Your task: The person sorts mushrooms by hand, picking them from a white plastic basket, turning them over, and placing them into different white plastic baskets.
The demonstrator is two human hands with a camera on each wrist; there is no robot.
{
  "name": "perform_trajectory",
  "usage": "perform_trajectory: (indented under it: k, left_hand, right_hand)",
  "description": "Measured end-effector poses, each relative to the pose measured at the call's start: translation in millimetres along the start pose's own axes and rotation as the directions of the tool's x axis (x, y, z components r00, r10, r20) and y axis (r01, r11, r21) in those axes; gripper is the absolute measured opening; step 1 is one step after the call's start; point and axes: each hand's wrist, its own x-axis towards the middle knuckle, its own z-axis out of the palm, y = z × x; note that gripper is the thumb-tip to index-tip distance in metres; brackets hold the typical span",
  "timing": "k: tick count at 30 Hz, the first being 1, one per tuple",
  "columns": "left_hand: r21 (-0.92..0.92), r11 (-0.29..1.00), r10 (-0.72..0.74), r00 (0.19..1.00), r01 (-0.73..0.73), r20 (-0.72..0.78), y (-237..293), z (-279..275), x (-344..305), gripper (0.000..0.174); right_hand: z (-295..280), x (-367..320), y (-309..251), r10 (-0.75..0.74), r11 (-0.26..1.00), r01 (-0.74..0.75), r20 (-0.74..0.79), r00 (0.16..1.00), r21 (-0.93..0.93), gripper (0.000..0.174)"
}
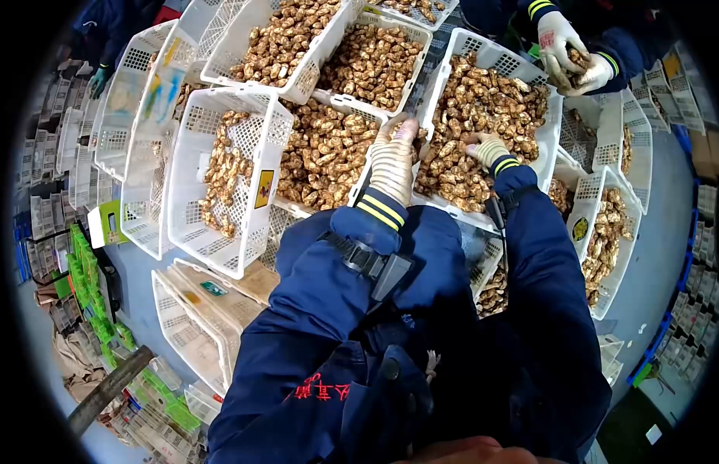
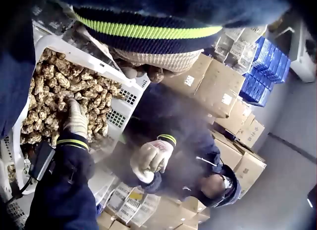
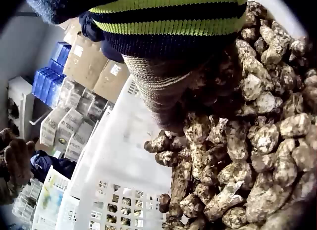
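Stubby, soil-stained mushrooms (image 1: 475, 104) fill a white crate (image 1: 550, 147) ahead of me. My left hand (image 1: 393, 158), in a cream knit glove, hovers by the rim between this crate and a neighbouring one. In the left wrist view, mushrooms (image 2: 155, 74) show in its grip below the glove. My gloved right hand (image 1: 489, 150) reaches into the crate from the right, fingers down among the mushrooms. The left wrist view shows its fingertips (image 2: 72, 105) at the pile. From the right wrist, its fingers are hidden beside the mushrooms (image 3: 233, 151), so I cannot tell its grip.
Left of my left hand, another crate (image 1: 358, 108) is heaped with mushrooms, and a tilted crate (image 1: 251, 224) holds fewer. Across from me, another person's gloved hands (image 1: 570, 58) hold something brown. More crates (image 1: 634, 267) stand on the right. Cardboard boxes (image 2: 218, 86) are stacked behind.
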Motion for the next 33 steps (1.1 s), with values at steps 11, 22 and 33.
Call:
perform_trajectory:
  k: [11, 22, 33]
  left_hand:
    - [-0.023, 1.0, 0.009, 1.0, -0.01, -0.02, -4, -1, 4, 0.03]
    - [-0.003, 1.0, 0.019, 1.0, -0.019, 0.015, -6, -6, 6, 0.03]
    - [0.049, 0.998, -0.042, 0.998, 0.04, 0.045, -14, -9, 8, 0.026]
  right_hand:
    - [39, 21, -90, -0.062, 0.947, 0.025, -0.106, 0.992, -0.319, 0.063]
    - [25, -54, -13, -0.22, 0.878, 0.197, 0.003, 0.975, 0.437, 0.081]
    - [-1, -141, -44, -0.224, 0.301, 0.175, -0.109, 0.968, 0.937, 0.078]
